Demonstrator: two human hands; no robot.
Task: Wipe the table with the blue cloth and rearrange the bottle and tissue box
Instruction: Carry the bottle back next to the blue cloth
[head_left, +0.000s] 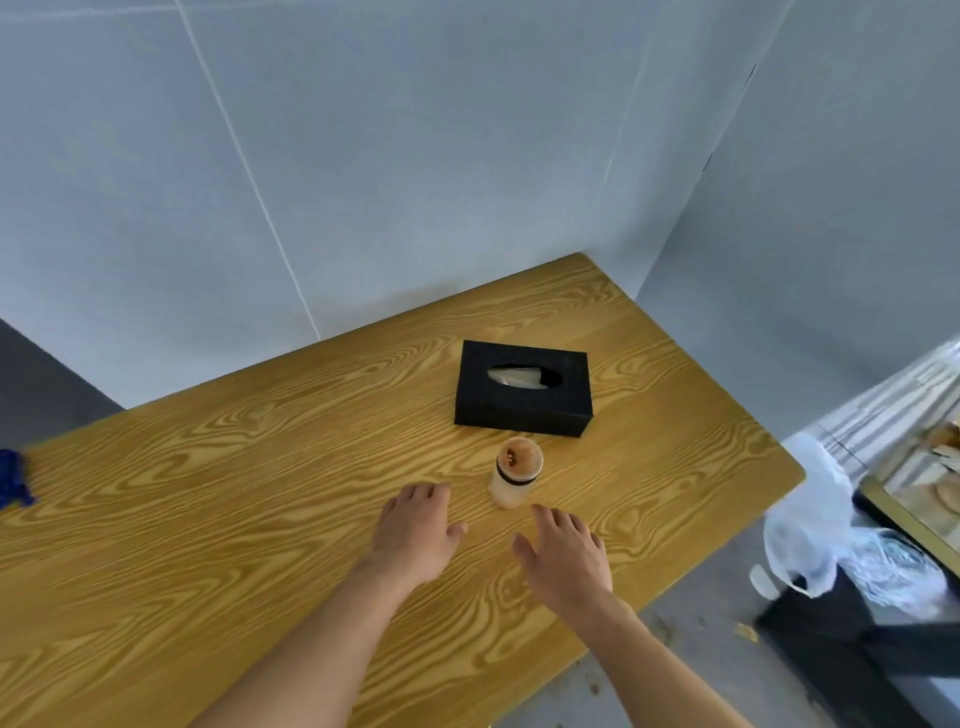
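Observation:
A black tissue box (523, 389) with a white tissue in its slot sits on the wooden table (234, 493), toward the far right. Just in front of it stands a small frosted bottle (516, 473) with a dark band and brownish contents. My left hand (418, 530) hovers open, palm down, to the left of the bottle and apart from it. My right hand (566, 556) is open too, just in front and right of the bottle, not touching it. The blue cloth (13, 478) lies at the table's far left edge, partly cut off by the frame.
Grey walls meet at the corner behind the table. To the right, off the table's edge, a white plastic bag (815, 519) hangs over dark furniture, beside a glass-topped surface (924, 478). Grey floor shows at the lower right.

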